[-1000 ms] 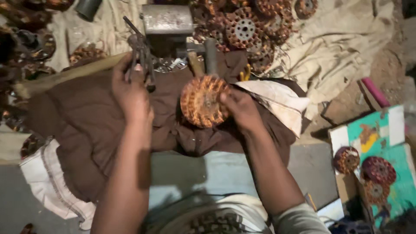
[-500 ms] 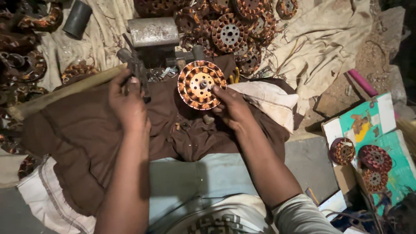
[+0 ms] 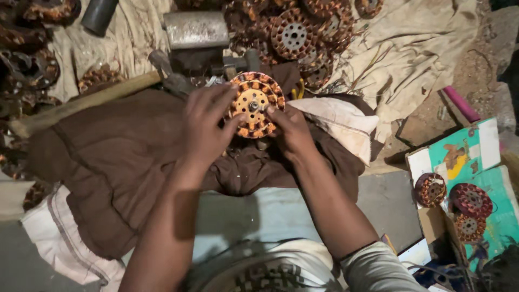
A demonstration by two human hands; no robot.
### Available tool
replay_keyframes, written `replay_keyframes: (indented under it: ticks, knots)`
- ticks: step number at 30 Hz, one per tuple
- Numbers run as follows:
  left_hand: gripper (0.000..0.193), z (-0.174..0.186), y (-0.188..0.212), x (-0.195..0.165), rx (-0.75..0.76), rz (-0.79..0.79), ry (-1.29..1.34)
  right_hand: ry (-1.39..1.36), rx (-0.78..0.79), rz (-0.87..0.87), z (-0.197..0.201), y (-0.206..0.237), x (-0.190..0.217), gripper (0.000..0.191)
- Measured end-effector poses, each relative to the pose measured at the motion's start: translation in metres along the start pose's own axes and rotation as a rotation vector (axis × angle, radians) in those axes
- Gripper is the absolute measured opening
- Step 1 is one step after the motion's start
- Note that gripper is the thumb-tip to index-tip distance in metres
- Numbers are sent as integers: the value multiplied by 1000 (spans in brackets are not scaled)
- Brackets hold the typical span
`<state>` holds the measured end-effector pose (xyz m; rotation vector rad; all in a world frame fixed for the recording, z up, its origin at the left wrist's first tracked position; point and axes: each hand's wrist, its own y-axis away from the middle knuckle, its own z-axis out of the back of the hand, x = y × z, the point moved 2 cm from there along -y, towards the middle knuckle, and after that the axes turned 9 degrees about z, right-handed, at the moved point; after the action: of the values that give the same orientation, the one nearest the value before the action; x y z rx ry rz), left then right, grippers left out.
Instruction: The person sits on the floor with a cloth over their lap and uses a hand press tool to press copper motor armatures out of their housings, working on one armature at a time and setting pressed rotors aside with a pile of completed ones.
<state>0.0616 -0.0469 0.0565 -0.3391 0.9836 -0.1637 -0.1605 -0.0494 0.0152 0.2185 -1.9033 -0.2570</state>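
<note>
A round fan stator (image 3: 254, 104) with copper windings and an orange core stands face-up toward the camera, on a small post over a brown cloth (image 3: 124, 162). My left hand (image 3: 208, 127) grips its left rim with the fingers spread. My right hand (image 3: 289, 130) holds its lower right rim, thumb near the centre hole. A dark metal tool (image 3: 168, 75) lies just left of the stator, untouched.
A pile of similar stators (image 3: 294, 32) lies behind on pale cloth. A wooden handle (image 3: 81, 105) runs left, and a grey metal block (image 3: 195, 30) sits above it. Three more stators (image 3: 465, 203) rest on a green cardboard box at right. A pink rod (image 3: 459, 103) lies nearby.
The stator was turned from edge-on to face-up and moved onto the post. My left hand left the dark tool and came across to grip the stator's left rim.
</note>
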Motion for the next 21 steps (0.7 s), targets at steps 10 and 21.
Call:
replay_keyframes:
  ticks: [10,21]
  knots:
    - [24,-7,11,6,188,-41,-110,72,122,-43,-11,9,-12,30]
    - [13,15,5,37,-136,506,522,246,40,-44,-15,14,-7,36]
